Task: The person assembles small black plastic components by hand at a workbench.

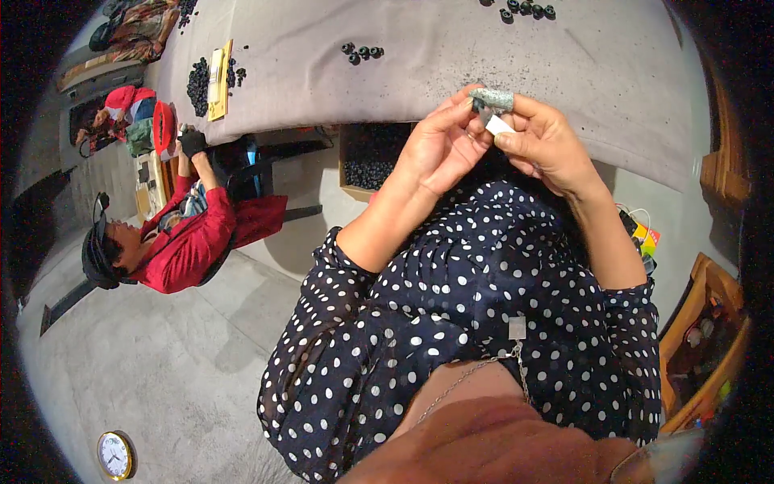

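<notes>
Clock (115, 455) at bottom-left on grey floor (161, 363), lots of open floor around it. Co-worker (181, 234) in red sits left, gloved hand up near table edge, well apart from wearer's hands. Table (419, 56) w/ grey cloth fills the top; its near edge runs just behind both hands. On it: pile of dark beads (199, 85) beside a yellow strip (218, 81) at left, small bead cluster (362, 52) mid, another cluster (526, 10) at top edge, bare cloth between them.

Box (372, 157) sits under table edge, open top, holds many dark beads, just left of L hand.

L hand (439, 149): fingers pinched shut on grey piece (492, 99), at its left end. R hand (542, 141): thumb + forefinger closed on a small white tag (500, 126) just below the grey piece, fingertips also touching it. Piece held in air above lap, in front of table edge. Right of R arm: wooden tray (709, 339) w/ small items, can't tell what.
</notes>
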`<move>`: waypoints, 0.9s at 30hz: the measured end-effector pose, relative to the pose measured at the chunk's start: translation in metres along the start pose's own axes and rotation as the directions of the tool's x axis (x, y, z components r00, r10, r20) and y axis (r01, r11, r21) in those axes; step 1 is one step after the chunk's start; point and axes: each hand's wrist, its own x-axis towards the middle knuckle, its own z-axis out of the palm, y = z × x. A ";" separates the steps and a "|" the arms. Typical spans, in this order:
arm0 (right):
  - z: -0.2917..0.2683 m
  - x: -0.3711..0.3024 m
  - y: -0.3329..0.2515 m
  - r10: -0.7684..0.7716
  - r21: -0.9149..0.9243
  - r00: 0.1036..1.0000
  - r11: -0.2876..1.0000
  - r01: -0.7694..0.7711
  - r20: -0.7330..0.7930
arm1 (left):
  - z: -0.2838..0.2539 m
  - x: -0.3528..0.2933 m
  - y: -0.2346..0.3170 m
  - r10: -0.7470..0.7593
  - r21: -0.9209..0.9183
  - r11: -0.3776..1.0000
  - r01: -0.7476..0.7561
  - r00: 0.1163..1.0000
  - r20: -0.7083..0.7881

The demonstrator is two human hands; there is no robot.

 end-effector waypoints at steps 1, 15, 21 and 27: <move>0.001 0.000 0.002 -0.024 -0.011 1.000 1.000 0.024 0.010 | -0.001 0.001 0.001 0.006 -0.010 1.000 -0.006 1.000 -0.010; 0.001 0.000 -0.001 0.045 0.023 0.998 0.999 -0.046 0.031 | -0.006 -0.003 0.005 -0.059 -0.036 0.998 0.059 0.998 0.009; 0.002 0.000 0.000 0.039 0.033 0.999 0.999 -0.039 0.020 | 0.000 -0.005 0.004 -0.043 -0.020 0.999 0.043 0.999 -0.015; -0.003 0.002 0.006 0.050 0.031 0.999 0.998 -0.050 -0.012 | 0.001 -0.008 -0.001 -0.045 -0.038 0.998 0.045 0.999 0.009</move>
